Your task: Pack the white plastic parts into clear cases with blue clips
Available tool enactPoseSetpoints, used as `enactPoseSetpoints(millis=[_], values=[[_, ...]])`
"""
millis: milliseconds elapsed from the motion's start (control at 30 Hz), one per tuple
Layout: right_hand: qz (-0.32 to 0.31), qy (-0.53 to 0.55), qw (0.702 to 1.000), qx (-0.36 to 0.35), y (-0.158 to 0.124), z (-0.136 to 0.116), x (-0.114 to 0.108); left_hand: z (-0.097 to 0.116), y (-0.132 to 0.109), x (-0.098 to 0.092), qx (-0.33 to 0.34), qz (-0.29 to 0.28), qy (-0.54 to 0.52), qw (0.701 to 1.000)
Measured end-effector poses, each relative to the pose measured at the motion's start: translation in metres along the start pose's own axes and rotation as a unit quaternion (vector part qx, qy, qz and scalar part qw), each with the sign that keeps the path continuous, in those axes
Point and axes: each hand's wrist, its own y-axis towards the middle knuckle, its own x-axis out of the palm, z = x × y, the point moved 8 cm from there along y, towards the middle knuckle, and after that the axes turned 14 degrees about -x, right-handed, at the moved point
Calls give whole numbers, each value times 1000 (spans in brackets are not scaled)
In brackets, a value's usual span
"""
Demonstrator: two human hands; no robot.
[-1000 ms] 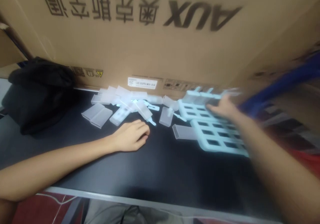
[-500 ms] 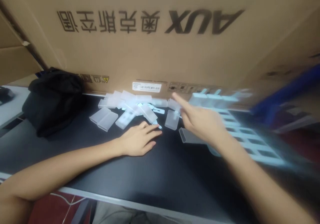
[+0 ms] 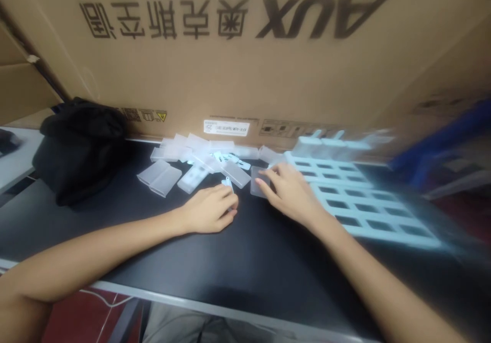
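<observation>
My left hand [image 3: 210, 209] rests on the black tabletop, its fingers closed on a small light-blue plastic tag [image 3: 227, 182] with a hole at its end. Part of the tag is hidden under the fingers. My right hand [image 3: 291, 192] is lowered with thumb and fingers apart. Its fingertips are over the edge of a translucent plastic sleeve [image 3: 256, 185]; whether they press on it is unclear. Behind my left hand lies a pile of translucent sleeves [image 3: 199, 149] with several light-blue tags [image 3: 226, 158] among them.
A light-blue tray [image 3: 360, 219] with rectangular slots is at the right, with pieces upright at its back [image 3: 332, 149]. A large cardboard box [image 3: 245, 77] stands behind. A black cloth bag [image 3: 80, 151] sits at the left. The table's front edge [image 3: 172, 304] is near me.
My left fingers have curled around the tag, which was beside the outstretched fingers before. My right hand has come down from a raised, pointing pose. A sleeve below it is no longer visible.
</observation>
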Motion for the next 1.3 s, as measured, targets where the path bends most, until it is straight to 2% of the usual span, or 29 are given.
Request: enactPoseSetpoints(millis=[200,367,667,967,1133,1233,1300], values=[[5,20,1000,10,15,-1,-2,-1,-2,0,5,14,-12,1000],[-51,26,998,6,20,-7,15,-3,-3,-1,7,19,-23,1000],[-99,61,993,10,35,-12,24,-5,-3,-5,-9,28,-18,999],[-83,61,995,14,29,-17,18,-10,-4,1,-26,14,17,999],[-69,71,994,48,29,-13,19,-6,-6,-4,-17,39,0,999],[-57,74,993,68,31,-9,21,-9,-5,-13,-54,79,-4,995],[-46,72,993,79,31,-7,21,-12,-4,-14,-88,77,0,993]])
